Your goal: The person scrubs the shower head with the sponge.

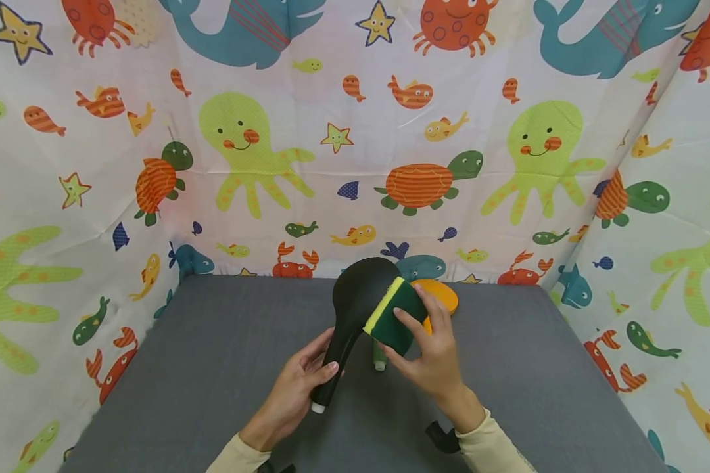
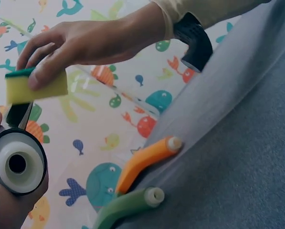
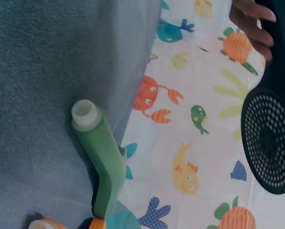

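Note:
My left hand (image 1: 292,387) grips a black hand shower (image 1: 361,286) by its handle, thumb along the front. The hand shower stands tilted, head up, its pale threaded end (image 2: 18,164) facing the left wrist camera. In the right wrist view, its perforated spray face (image 3: 270,140) shows. My right hand (image 1: 440,358) pinches a sponge (image 1: 399,315) between thumb and fingers. The sponge's green side faces that hand and its yellow side faces the hand shower, overlapping the right edge of the head in the head view.
On the grey table (image 1: 231,341), beyond my hands, lie a green hand shower (image 3: 104,162) and an orange one (image 1: 444,295), partly hidden behind the sponge and right hand. A printed sea-animal curtain (image 1: 331,171) encloses the back and sides. A black wrist camera (image 1: 442,437) sits at the right sleeve.

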Motion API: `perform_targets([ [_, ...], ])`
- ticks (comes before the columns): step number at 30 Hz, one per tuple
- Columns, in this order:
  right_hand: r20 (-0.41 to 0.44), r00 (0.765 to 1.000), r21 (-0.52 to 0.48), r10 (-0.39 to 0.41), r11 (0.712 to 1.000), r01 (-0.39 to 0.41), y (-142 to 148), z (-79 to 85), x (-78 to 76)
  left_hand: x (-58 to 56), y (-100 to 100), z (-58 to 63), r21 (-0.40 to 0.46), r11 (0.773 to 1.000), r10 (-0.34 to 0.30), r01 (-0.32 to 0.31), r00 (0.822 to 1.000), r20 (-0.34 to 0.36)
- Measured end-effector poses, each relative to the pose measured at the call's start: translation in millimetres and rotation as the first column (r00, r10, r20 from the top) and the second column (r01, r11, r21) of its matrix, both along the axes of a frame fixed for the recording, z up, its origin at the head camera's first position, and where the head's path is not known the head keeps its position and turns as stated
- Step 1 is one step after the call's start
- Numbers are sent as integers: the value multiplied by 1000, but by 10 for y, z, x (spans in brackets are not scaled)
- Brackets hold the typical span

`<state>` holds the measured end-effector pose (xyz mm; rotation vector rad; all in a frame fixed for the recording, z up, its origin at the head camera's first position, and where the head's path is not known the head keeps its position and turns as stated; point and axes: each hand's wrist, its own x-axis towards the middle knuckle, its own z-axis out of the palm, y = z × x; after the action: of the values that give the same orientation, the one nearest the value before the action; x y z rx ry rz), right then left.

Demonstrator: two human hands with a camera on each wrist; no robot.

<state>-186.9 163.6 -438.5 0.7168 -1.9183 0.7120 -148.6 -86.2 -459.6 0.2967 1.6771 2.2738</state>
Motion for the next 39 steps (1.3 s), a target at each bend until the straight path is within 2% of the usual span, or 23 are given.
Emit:
perform_targets([
  [5,-19,1000,28,8,1000,-8,-73,-34,33,-35,74,11,29,999,31,-31,1000,1],
  [10,-5,999,60,36,998,-35,-129,-68,61,-56,124,31,57,998,33,-34,999,15],
  [16,-2,994,79,111,991,-111,-179,-121,80,-71,161,77,82,996,37,-39,999,35],
  [25,100,958,95,268,956,-277,-211,-163,135,-110,161,96,109,994,26,-29,999,35],
  [32,162,935,124,315,934,-336,-226,-222,169,-148,142,86,116,993,31,-33,999,24],
  [39,215,926,197,312,915,-354,-251,-297,204,-208,121,32,71,994,87,-87,996,5],
])
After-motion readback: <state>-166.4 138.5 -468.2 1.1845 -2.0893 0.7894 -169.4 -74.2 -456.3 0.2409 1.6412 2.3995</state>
